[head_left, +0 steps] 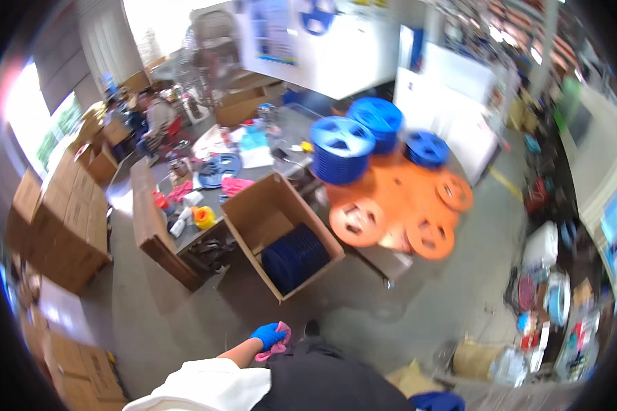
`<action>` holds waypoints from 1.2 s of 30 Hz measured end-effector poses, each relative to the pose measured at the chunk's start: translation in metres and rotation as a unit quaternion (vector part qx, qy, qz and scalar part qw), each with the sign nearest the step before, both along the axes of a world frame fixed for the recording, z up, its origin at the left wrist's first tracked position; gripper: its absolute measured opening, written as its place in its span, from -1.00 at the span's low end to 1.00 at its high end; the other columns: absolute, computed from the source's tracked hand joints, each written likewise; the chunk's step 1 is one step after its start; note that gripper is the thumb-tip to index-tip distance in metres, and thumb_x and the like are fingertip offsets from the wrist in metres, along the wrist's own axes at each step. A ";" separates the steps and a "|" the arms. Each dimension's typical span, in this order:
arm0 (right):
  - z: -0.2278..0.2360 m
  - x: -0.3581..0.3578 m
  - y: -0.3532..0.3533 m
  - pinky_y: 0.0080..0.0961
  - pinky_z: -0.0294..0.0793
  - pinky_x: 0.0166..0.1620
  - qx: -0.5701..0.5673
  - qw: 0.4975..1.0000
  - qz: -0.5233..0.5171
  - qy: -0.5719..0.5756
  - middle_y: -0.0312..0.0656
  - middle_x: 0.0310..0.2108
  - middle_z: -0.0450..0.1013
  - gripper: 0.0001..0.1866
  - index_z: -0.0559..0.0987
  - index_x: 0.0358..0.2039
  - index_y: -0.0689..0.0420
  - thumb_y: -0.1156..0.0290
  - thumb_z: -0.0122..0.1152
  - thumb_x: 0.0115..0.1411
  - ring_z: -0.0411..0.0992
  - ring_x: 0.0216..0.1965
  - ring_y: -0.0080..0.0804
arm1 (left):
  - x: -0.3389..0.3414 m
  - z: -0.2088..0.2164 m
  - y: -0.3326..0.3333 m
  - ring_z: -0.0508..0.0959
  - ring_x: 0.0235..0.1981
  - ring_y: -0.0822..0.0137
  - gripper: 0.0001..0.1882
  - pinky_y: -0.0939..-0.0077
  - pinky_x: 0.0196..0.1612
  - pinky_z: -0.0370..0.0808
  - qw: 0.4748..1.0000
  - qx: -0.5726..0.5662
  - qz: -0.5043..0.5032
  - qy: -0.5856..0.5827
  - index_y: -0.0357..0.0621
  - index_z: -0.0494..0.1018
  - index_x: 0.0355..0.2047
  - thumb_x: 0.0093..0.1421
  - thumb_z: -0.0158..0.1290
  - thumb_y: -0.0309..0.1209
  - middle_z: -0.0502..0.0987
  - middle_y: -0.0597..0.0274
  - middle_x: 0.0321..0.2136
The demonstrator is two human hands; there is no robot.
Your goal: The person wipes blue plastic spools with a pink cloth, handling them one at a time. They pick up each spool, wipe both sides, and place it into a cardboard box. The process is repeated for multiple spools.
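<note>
My left hand (267, 335), in a blue glove, is closed around a crumpled pink cloth (279, 348) beside my dark-clothed leg. My right hand does not show. In front of me an open cardboard box (252, 218) holds a stack of dark blue reels (296, 257) lying on its side. Beyond it to the right, flat orange reels (358, 222) spread across a table, with stacks of blue reels (341, 152) standing behind them.
A grey workbench (216, 198) at left carries pink cloths, a yellow bottle (203, 217) and small items. Flattened cardboard (151, 226) leans on its end. Stacked cartons (68, 226) stand left. A person (159, 120) sits far left. Cluttered shelves (538, 315) line the right.
</note>
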State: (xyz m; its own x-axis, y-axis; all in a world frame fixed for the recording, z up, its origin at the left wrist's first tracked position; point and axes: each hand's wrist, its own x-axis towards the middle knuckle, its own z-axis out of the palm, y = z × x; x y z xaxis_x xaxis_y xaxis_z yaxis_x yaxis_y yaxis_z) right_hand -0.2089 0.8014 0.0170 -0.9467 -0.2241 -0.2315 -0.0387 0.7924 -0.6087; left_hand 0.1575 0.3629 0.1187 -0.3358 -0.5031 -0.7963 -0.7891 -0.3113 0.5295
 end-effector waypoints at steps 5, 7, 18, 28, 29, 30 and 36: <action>0.048 -0.052 -0.145 -0.19 0.21 0.19 0.074 0.989 0.127 -0.003 0.10 0.10 0.25 -0.26 0.32 0.04 0.30 0.02 0.30 0.01 0.21 0.16 0.02 | 0.000 -0.026 -0.052 0.53 -0.36 0.38 -0.76 0.44 -0.31 0.46 0.996 -0.084 -0.008 -0.014 0.07 0.53 -0.22 0.19 0.01 -0.17 0.57 0.24 -0.38; 0.061 -0.070 -0.200 -0.17 0.19 0.21 0.108 0.979 0.171 -0.011 0.07 0.15 0.20 -0.24 0.27 0.10 0.25 -0.01 0.26 0.04 0.17 0.20 0.01 | 0.003 -0.025 -0.079 0.54 -0.30 0.31 -0.73 0.40 -0.24 0.46 0.995 -0.102 -0.020 0.008 0.07 0.52 -0.17 0.19 0.02 -0.16 0.57 0.19 -0.32; 0.079 -0.048 -0.483 -0.31 0.31 0.14 -0.123 0.881 0.389 -0.240 0.04 0.17 0.25 -0.37 0.26 0.16 0.25 0.36 0.26 0.12 0.27 0.15 -0.23 | -0.025 0.051 -0.150 0.51 -0.12 0.33 -0.58 0.46 0.04 0.44 0.747 0.047 0.512 0.421 -0.14 0.40 0.04 0.21 0.10 -0.25 0.51 0.18 -0.10; 0.220 0.084 -0.669 -0.24 0.47 0.01 -0.088 0.513 0.533 -0.667 -0.16 0.18 0.21 -0.19 0.04 0.29 -0.02 0.19 0.27 0.13 0.33 0.10 -0.27 | -0.080 0.127 -0.186 0.45 0.01 0.26 -0.35 0.41 0.13 0.36 0.656 0.108 0.509 0.547 -0.18 0.25 0.18 0.21 0.05 -0.04 0.43 0.13 0.02; 0.229 0.076 -0.683 -0.25 0.47 0.01 -0.055 0.515 0.557 -0.649 -0.18 0.15 0.24 -0.20 0.05 0.29 -0.02 0.19 0.27 0.14 0.35 0.08 -0.27 | -0.089 0.120 -0.191 0.44 0.02 0.27 -0.35 0.40 0.14 0.35 0.651 0.077 0.527 0.541 -0.18 0.24 0.19 0.22 0.04 -0.04 0.42 0.11 0.03; 0.237 0.067 -0.694 -0.31 0.47 0.01 -0.048 0.514 0.556 -0.651 -0.18 0.11 0.29 -0.23 0.07 0.28 0.00 0.23 0.25 0.15 0.39 0.03 -0.28 | -0.098 0.111 -0.200 0.43 0.02 0.28 -0.36 0.39 0.13 0.35 0.658 0.055 0.538 0.524 -0.17 0.24 0.19 0.22 0.04 -0.04 0.42 0.12 0.03; 0.204 -0.008 -0.745 -0.43 0.41 0.07 -0.019 0.556 0.520 -0.648 -0.15 -0.01 0.41 -0.40 0.31 0.14 0.19 0.30 0.29 0.13 0.41 0.01 -0.36 | -0.184 0.153 -0.253 0.39 0.08 0.34 -0.43 0.43 0.13 0.33 0.714 0.092 0.515 0.466 -0.14 0.23 0.20 0.28 -0.01 -0.10 0.41 0.21 0.05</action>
